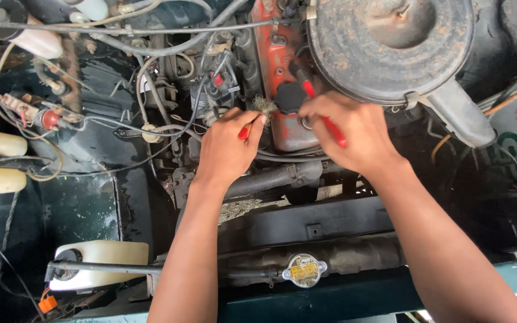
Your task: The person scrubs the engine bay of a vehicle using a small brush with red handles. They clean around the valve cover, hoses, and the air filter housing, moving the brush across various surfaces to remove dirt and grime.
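Both hands work at the rusty orange metal valve cover (282, 128): the left hand (227, 149) pinches a small red-handled wire brush (262, 106), the right hand (348, 128) grips a red-handled tool (331, 128). Loosened bristles or grit could drop near the black oil cap (290, 97), and a slip might snag the thin wires (169, 128) left.
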